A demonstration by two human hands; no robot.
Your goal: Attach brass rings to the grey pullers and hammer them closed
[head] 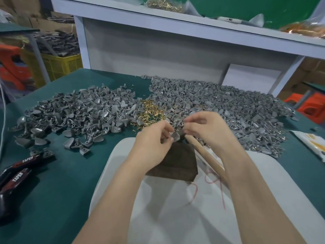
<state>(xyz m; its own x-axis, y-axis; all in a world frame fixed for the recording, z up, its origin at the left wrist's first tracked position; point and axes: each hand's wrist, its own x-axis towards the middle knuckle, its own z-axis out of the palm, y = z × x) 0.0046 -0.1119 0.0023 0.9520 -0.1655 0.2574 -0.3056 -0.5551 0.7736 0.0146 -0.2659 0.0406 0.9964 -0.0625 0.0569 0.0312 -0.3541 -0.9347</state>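
At the far left the black packets (17,170) lie on the green table (70,182), clear of our work. Next comes the left heap of pullers (73,117), then the small heap of brass rings (151,111), squeezed between the two grey heaps.

Our left hand (154,140) pinches one grey puller (175,137) between thumb and curled fingertips, just over the far edge of the dark block (175,164), which sits on the white cloth (119,173). Our right hand (204,127) meets it from the other side, fingertips drawn together at the puller. Whether a ring sits between them we cannot tell; it is too small and blurred.

The likeliest slip, we judge, is here. A ring only half threaded could drop into the cloth or the grey pieces and be lost. Struck crooked, it could flatten without closing.

The hammer handle (205,155) lies under our right wrist with its head hidden. Reaching for it means loosening the right fingers, and the ring may turn as we do. The block rests on soft cloth, so it may rock under a blow.

The right heap (228,106) crowds close, so done and undone pieces could mix.
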